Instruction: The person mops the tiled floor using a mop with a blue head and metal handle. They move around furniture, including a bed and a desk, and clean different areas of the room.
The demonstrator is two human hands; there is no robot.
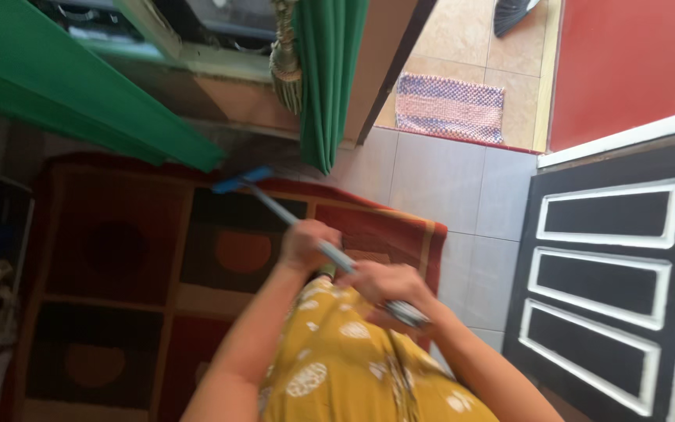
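**Broom head close under the green curtain**

The person holds a long broom with a pale blue handle and a blue head (275,205) in both hands. The left hand (306,244) is closed around the middle of the handle, and the right hand (388,293) is closed around the near end, just above the yellow patterned garment (337,367). The fingers of both hands are wrapped fully, with no gap that I can see.

The long axis of the broom runs diagonally, from the near right at the hands to the far left. The head points far and left, and it lies at the far edge of the dark red carpet with brown squares (119,289), just beside the hanging green curtain (330,78).

I think the head could catch the lower edge of the curtain or the tassel (285,66) if the stroke goes further. The carpet edge could also fold up under a hard push. The picture is blurred, so the bristles are not clear.
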